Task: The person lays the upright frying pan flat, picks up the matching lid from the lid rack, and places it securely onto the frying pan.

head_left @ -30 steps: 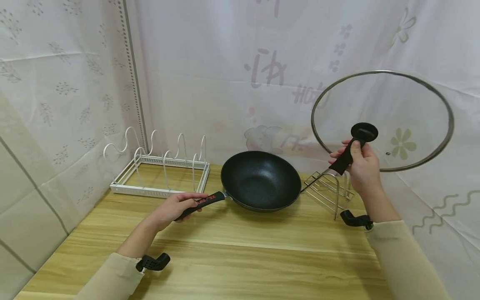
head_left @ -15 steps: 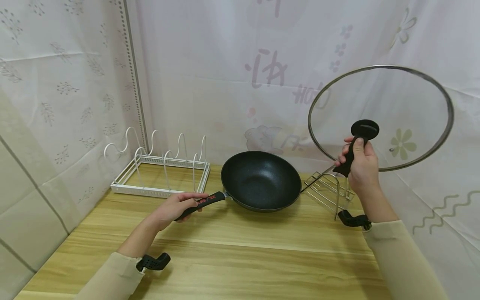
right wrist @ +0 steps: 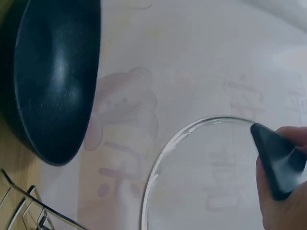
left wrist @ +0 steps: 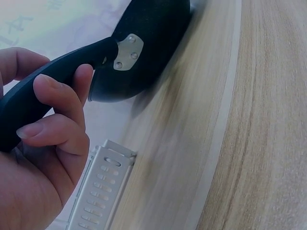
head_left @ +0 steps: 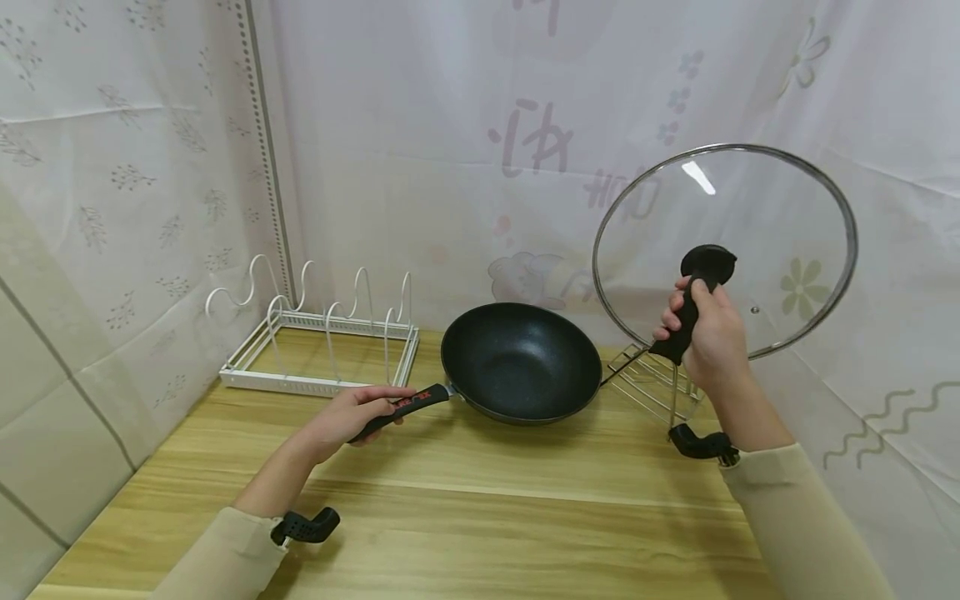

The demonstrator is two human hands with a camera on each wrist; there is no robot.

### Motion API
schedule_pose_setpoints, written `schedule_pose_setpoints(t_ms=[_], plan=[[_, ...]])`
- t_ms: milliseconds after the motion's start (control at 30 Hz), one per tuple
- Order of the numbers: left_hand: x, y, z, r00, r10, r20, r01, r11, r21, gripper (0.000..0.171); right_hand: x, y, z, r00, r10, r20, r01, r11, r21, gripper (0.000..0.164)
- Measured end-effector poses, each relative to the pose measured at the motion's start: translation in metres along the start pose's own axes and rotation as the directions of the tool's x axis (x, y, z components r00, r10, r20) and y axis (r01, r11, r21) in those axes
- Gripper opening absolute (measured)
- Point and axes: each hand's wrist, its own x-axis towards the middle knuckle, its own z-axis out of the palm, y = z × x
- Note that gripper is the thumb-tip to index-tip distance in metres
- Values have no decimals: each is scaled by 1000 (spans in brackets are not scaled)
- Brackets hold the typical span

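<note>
A black wok [head_left: 521,362] sits on the wooden table with its mouth tipped toward me. My left hand [head_left: 348,421] grips its black handle [head_left: 420,401] from the left; in the left wrist view the fingers curl around that handle [left wrist: 72,55]. On the right, my right hand [head_left: 712,333] holds a round glass lid [head_left: 780,217] by its black knob-like handle [head_left: 682,325]. The lid is raised and nearly upright, right of the wok and apart from it. Only part of its metal rim [right wrist: 153,182] shows in the right wrist view.
A white rack [head_left: 281,379] with several curved dividers stands at the back left. Right of the wok is a small metal wire rack [head_left: 637,390], partly behind the lid's handle. A printed curtain [head_left: 420,167] hangs behind the table.
My right hand has moved the lid left and slightly down, turning it so that a bright light reflection shows on the glass. The left hand and the wok have stayed in place.
</note>
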Motion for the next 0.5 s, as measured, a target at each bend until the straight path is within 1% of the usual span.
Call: schedule_pose_setpoints(t_ms=[200, 367, 500], plan=[[0, 0, 0, 1000, 3, 5, -3, 1000, 10, 47, -1, 0, 3, 997, 68, 38, -69, 998, 10, 25], [1, 0, 0, 1000, 4, 4, -4, 1000, 10, 47, -2, 2, 6, 994, 81, 79, -83, 996, 19, 25], [1, 0, 0, 1000, 0, 5, 0, 1000, 7, 48, -1, 3, 10, 992, 90, 91, -88, 996, -27, 30]])
